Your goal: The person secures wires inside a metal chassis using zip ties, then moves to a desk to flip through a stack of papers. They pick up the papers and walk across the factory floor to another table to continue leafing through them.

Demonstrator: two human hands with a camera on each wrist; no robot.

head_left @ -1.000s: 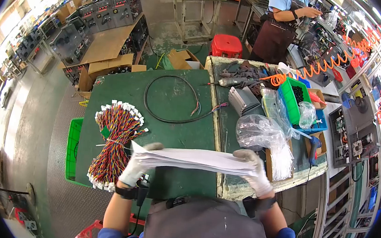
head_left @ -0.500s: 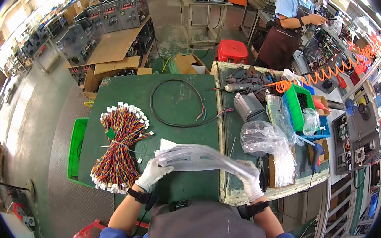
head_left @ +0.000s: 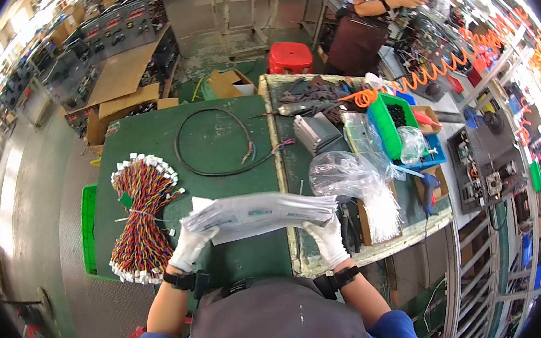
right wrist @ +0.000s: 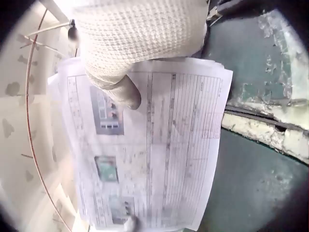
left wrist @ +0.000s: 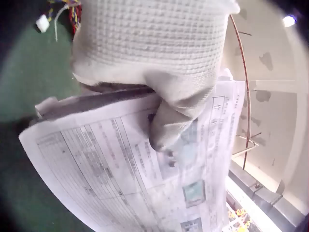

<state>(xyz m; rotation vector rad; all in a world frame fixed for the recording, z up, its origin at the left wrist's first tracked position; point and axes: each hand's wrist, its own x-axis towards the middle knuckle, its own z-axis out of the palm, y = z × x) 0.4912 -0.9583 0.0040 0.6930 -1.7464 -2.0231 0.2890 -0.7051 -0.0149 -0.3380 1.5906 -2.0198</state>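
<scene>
We see both gloved hands, left hand and right hand, gripping the paper stack ends; only wrist views show thumbs pinching printed forms.

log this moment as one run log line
left hand: grips paper stack left end | right hand: grips right end | stack: held above green table | wire bundle: on table, untouched
</scene>
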